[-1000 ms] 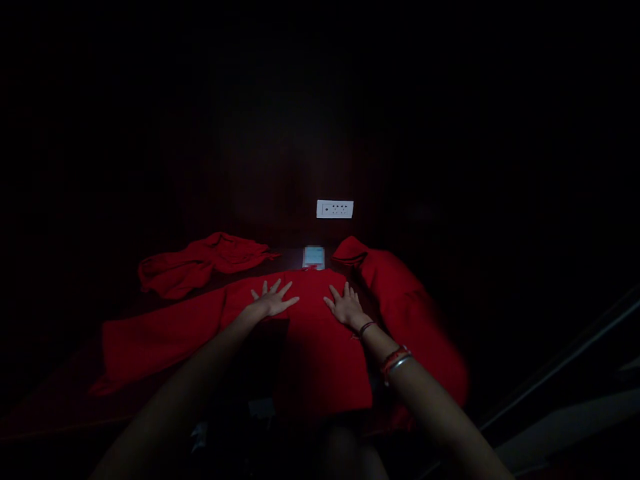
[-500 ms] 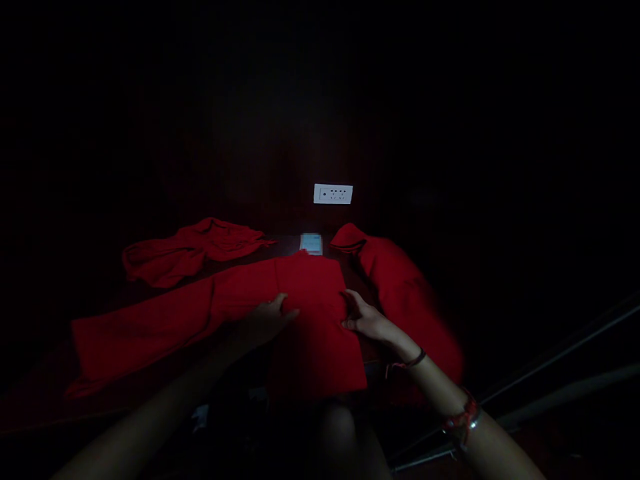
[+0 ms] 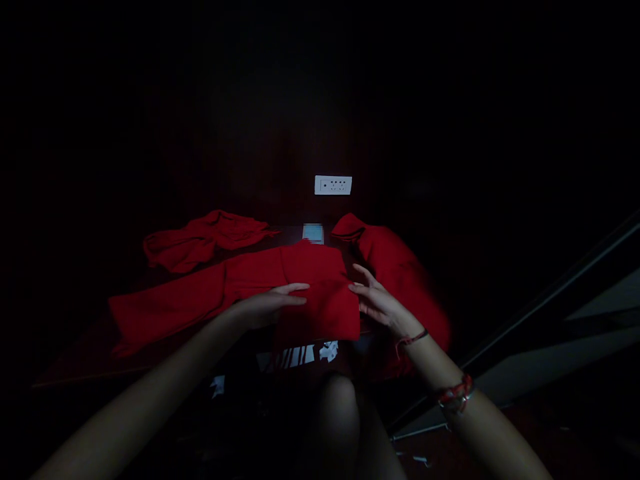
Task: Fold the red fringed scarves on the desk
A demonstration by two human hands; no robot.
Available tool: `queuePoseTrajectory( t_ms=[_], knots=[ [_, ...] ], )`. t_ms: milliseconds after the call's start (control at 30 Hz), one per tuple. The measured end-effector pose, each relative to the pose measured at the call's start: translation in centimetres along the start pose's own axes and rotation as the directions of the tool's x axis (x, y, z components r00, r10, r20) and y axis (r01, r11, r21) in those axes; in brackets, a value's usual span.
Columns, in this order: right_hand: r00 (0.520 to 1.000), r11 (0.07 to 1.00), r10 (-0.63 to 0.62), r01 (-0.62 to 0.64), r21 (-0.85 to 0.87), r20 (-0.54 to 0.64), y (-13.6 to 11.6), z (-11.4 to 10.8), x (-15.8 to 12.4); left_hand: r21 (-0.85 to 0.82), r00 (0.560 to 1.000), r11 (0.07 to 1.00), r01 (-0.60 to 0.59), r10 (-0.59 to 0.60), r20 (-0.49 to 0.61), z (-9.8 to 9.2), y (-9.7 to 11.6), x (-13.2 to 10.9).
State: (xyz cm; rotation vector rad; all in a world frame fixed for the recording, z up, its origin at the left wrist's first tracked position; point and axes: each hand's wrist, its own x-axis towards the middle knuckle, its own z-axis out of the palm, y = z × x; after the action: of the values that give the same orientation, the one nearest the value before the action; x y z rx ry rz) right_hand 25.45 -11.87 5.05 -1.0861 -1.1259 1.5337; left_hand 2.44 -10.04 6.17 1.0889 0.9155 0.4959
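Note:
A long red cloth (image 3: 255,273) lies across the dark table (image 3: 65,373), its near right part hanging toward the front edge. My left hand (image 3: 267,305) rests on this cloth, fingers stretched toward the right. At the cloth's right edge, my right hand (image 3: 375,300) has its fingers apart, the index fingertip touching the fabric. A crumpled red cloth (image 3: 200,240) lies at the back left. Another red cloth (image 3: 400,267) is heaped at the right, behind my right hand.
A small pale card (image 3: 313,233) lies at the back of the table, below a white wall socket (image 3: 333,185). White scraps (image 3: 300,357) show under the front edge, near my knee (image 3: 340,407). A pale metal-like bar (image 3: 550,293) slants at the right.
The near right part of the cloth looks shorter, and white scraps now show below it. My right hand has moved slightly up and right. The view has shifted a little.

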Motion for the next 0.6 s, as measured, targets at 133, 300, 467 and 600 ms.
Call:
queuePoseTrajectory(
  t_ms=[133, 300, 467, 600],
  knots=[
    [0.978, 0.992, -0.091, 0.073, 0.098, 0.189, -1.8, 0.0, -1.3, -0.135, 0.984, 0.976, -0.169, 0.159, -0.080, 0.2, 1.5, -0.1],
    [0.993, 1.000, -0.020, 0.022, -0.016, 0.120, -3.3, 0.3, -3.8, -0.195, 0.991, 0.974, -0.119, 0.104, -0.086, 2.2, 1.6, -1.9],
    [0.981, 0.924, 0.136, -0.076, -0.376, 0.136, -3.0, -0.6, -5.2, 0.247, 0.990, 0.969, 0.028, 0.007, -0.139, 2.7, -0.3, -4.8],
    [0.992, 0.627, 0.125, -0.074, -0.775, 0.006, -0.9, -2.1, -2.8, 0.797, 0.946, 0.602, 0.041, 0.233, -0.224, 0.1, -1.0, -3.2]
  ],
)
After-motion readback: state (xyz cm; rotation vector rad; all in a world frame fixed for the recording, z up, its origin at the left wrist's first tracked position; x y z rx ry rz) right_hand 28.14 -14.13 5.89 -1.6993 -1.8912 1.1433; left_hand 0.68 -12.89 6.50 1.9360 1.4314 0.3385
